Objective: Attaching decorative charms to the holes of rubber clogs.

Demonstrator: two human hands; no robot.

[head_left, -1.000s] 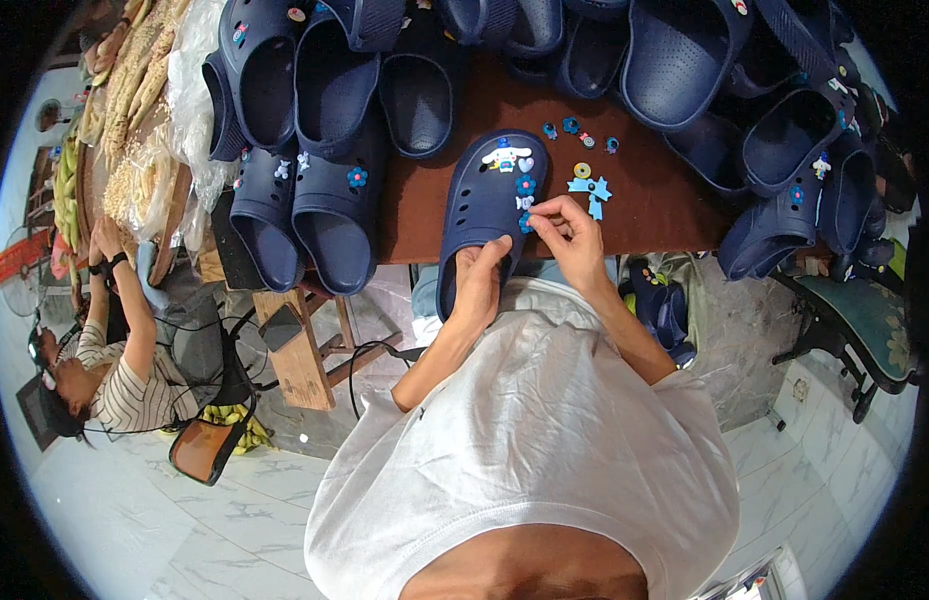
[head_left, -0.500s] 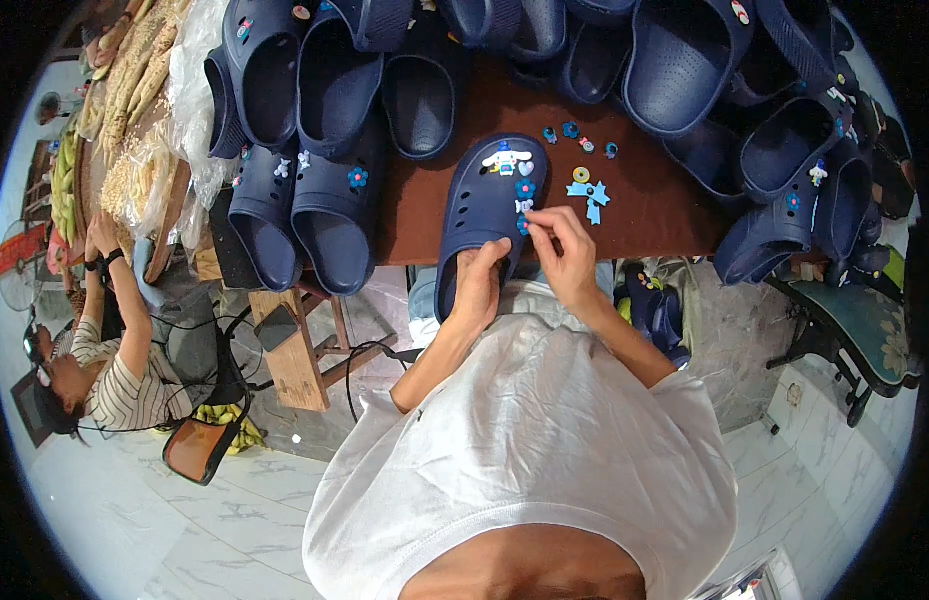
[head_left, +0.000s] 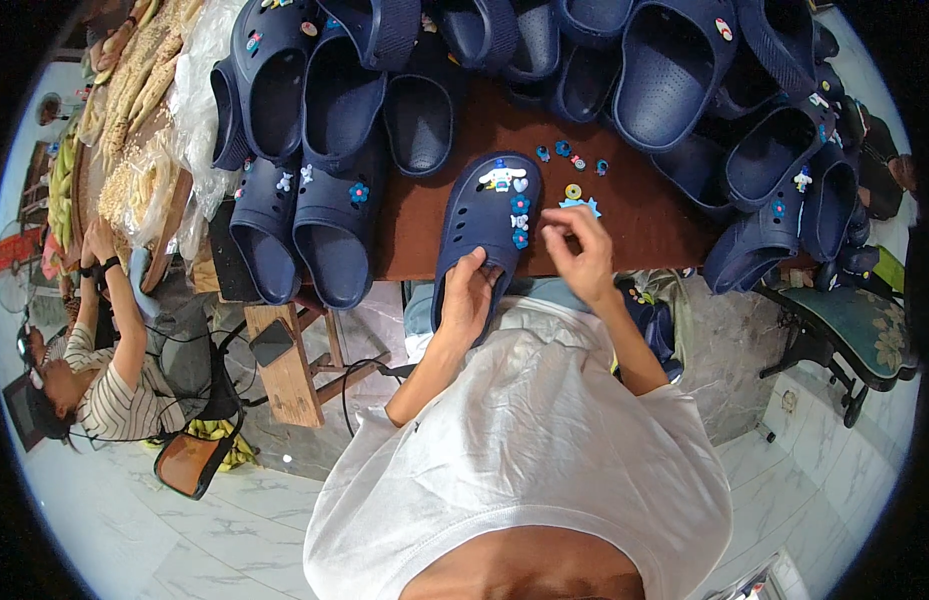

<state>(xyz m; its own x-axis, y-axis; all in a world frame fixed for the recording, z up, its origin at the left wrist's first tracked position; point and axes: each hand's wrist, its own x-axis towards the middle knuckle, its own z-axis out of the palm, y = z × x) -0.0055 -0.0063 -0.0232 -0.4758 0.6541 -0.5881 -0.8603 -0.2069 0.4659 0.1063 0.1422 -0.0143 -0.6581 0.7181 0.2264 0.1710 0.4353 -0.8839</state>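
A navy perforated clog point(head_left: 484, 225) lies toe-away on the brown table point(head_left: 644, 215), with several small charms fixed along its top and right side. My left hand point(head_left: 467, 298) grips the clog's heel end at the table's near edge. My right hand point(head_left: 580, 248) hovers just right of the clog, its fingertips pinched together beside the charms; whether a charm is between them cannot be told. Loose charms point(head_left: 574, 168) lie on the table beyond my right hand, with a blue star-shaped one point(head_left: 581, 206) at its fingertips.
Many navy clogs are piled along the table's far side point(head_left: 664, 70) and right end point(head_left: 774, 210); two more point(head_left: 304, 230) lie at the left. A seated person in a striped shirt point(head_left: 104, 390) works at left. A green-cushioned chair point(head_left: 854, 335) stands at right.
My right hand has drawn back a little from the clog's charms toward the right. My left hand stays on the clog's heel.
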